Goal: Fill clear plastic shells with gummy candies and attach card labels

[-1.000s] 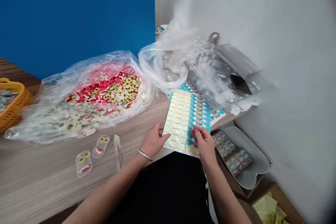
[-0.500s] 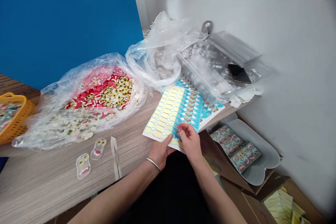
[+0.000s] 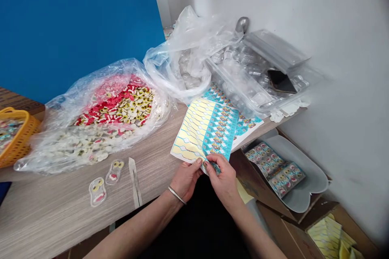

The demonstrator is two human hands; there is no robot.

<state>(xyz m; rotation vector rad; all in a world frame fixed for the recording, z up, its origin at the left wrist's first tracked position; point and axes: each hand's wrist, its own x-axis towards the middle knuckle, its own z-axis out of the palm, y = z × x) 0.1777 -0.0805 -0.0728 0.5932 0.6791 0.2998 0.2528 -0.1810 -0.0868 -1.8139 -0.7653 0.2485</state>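
A sticker sheet (image 3: 194, 125), yellow on its left half and printed blue on its right, is held at its near edge between my two hands. My left hand (image 3: 186, 180) pinches the bottom edge with the thumb on top, a silver bangle on its wrist. Close beside it, my right hand (image 3: 221, 176) is closed on the sheet's lower right part, thumb and fingers pressed together. The sheet bends slightly where the fingers grip. Beneath its far side lie more blue printed sheets (image 3: 246, 125). Two small clear blister shells (image 3: 98, 191) with eye and mouth pieces sit to the left.
A clear bag of red and yellow-eyed pieces (image 3: 121, 105) spreads over the table (image 3: 60, 210). Behind are another plastic bag (image 3: 191, 68), a clear tray (image 3: 258, 101) and a black phone (image 3: 281, 81). An orange basket (image 3: 18, 141) stands left; open boxes (image 3: 316, 188) stand lower right.
The sheet has shifted left and its near edge has become bent. My hands have come together at its bottom edge; the right has moved from the blue side toward the left thumb.
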